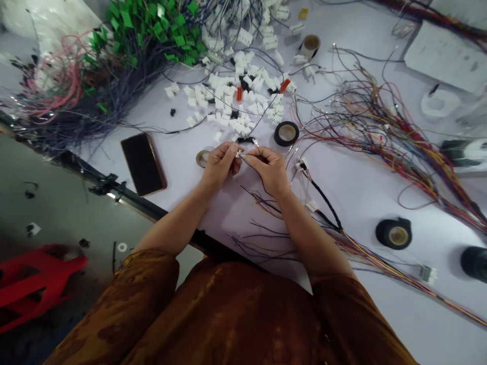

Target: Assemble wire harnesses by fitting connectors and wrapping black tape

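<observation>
Between the fingertips of my left hand [219, 163] is a small white connector housing [239, 153], mostly covered by the thumb. My right hand [271, 170] pinches a thin wire [259, 148], its end close against the housing; I cannot tell whether it is inside. Both hands are closed and meet above the table. Just beyond them lies a heap of loose white connectors [247, 96], with a few orange and black ones among it. A roll of black tape [286, 134] sits near my right hand, and a tan tape roll [202, 158] is partly behind my left.
A phone [143, 164] lies left of my arms near the table edge. Green-tipped wires [152, 30] are piled at the back left. A loose wire bundle [380, 121] and a taped harness [323, 195] spread across the right, with another black tape roll [394, 234].
</observation>
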Tool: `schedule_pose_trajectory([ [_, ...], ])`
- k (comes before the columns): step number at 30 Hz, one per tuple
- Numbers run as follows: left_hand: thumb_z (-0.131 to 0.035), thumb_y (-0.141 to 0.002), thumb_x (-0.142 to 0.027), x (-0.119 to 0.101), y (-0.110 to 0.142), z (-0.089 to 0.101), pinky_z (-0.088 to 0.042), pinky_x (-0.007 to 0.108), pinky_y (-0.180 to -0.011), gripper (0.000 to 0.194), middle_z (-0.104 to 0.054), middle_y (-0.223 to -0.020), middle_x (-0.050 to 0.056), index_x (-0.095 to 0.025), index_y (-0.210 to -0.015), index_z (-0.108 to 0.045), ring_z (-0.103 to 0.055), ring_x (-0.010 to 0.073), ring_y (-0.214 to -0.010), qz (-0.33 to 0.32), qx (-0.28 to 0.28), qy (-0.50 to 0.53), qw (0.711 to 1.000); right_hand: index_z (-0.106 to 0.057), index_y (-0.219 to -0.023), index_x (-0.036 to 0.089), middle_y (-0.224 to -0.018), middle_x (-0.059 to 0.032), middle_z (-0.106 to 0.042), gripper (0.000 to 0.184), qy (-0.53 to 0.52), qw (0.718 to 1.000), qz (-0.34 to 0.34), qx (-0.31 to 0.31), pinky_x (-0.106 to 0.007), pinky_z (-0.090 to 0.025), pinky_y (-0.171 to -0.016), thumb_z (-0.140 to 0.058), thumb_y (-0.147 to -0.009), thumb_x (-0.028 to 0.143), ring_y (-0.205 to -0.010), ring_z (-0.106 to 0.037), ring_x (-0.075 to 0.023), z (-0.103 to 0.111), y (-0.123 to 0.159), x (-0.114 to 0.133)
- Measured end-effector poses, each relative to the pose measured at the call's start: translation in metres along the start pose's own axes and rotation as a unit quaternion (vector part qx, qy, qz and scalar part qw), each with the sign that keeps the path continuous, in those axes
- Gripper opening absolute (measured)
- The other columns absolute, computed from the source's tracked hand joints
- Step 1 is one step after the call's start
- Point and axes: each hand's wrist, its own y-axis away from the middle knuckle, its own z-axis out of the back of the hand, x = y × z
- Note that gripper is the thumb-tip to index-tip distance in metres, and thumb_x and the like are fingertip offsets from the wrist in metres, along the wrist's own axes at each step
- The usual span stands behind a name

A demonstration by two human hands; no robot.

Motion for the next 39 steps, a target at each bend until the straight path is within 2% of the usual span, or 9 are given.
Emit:
schedule_pose_trajectory([
  [12, -0.067, -0.086, -0.052, -0.0051, 0.0011, 0.0000, -0.037, 0.017, -0.040, 0.034, -0.054, -0.055, -0.003, -0.019, -0.079, -0.065, -0.048, 0.0053, -0.042, -0.017, 0.003, -0.054, 0.998, -0.061, -0.072, 0.019, -0.065, 0.0040, -0.051, 0.013, 0.026, 0.999, -0.017, -0.007, -0.024, -0.032, -0.055, -0.068, -0.078, 0.028, -0.060, -0.038, -0.0078, 0.0009, 0.0009, -0.0011],
  [21, -0.065, -0.087, -0.048, -0.0038, 0.0009, 0.0031, -0.036, 0.019, -0.040, 0.030, -0.054, -0.054, -0.003, -0.019, -0.079, -0.066, -0.048, 0.0064, -0.042, -0.018, 0.008, -0.084, 0.996, -0.059, -0.071, 0.020, -0.065, 0.0037, -0.051, 0.012, 0.047, 0.998, 0.013, -0.036, -0.025, -0.035, -0.058, -0.066, -0.078, 0.025, -0.062, -0.040, -0.0093, -0.0031, 0.0031, -0.0048],
  [25, -0.065, -0.087, -0.048, -0.0023, 0.0028, 0.0006, -0.036, 0.019, -0.041, 0.032, -0.055, -0.056, -0.003, -0.018, -0.075, -0.063, -0.049, 0.0067, -0.044, -0.056, 0.013, -0.120, 0.991, -0.057, -0.070, 0.020, -0.064, 0.0039, -0.049, 0.014, 0.081, 0.995, 0.034, -0.048, -0.026, -0.034, -0.058, -0.064, -0.081, 0.025, -0.060, -0.038, -0.0095, -0.0075, 0.0068, -0.0067],
  [31, -0.066, -0.086, -0.049, 0.0017, 0.0030, -0.0007, -0.037, 0.019, -0.042, 0.033, -0.057, -0.058, -0.003, -0.019, -0.076, -0.061, -0.049, 0.0065, -0.044, -0.057, 0.009, -0.108, 0.992, -0.056, -0.072, 0.020, -0.067, 0.0032, -0.048, 0.014, 0.084, 0.995, 0.061, -0.005, -0.027, -0.035, -0.061, -0.060, -0.084, 0.024, -0.062, -0.040, -0.0100, -0.0013, 0.0052, -0.0061],
  [35, -0.065, -0.088, -0.048, 0.0008, 0.0048, -0.0015, -0.038, 0.019, -0.044, 0.034, -0.055, -0.057, -0.002, -0.018, -0.073, -0.060, -0.049, 0.0062, -0.046, -0.079, 0.032, -0.120, 0.989, -0.052, -0.069, 0.020, -0.065, 0.0039, -0.045, 0.018, 0.096, 0.992, 0.078, 0.007, -0.027, -0.033, -0.061, -0.060, -0.085, 0.024, -0.062, -0.038, -0.0103, 0.0022, 0.0030, -0.0071],
  [39, -0.065, -0.088, -0.045, -0.0059, 0.0067, 0.0004, -0.037, 0.019, -0.042, 0.025, -0.052, -0.056, -0.005, -0.021, -0.094, -0.066, -0.047, 0.0061, -0.043, -0.109, 0.022, -0.111, 0.988, -0.052, -0.073, 0.020, -0.068, 0.0021, -0.046, 0.025, 0.117, 0.986, 0.111, 0.038, -0.028, -0.035, -0.066, -0.048, -0.095, 0.031, -0.066, -0.042, -0.0121, 0.0019, 0.0016, -0.0075],
])
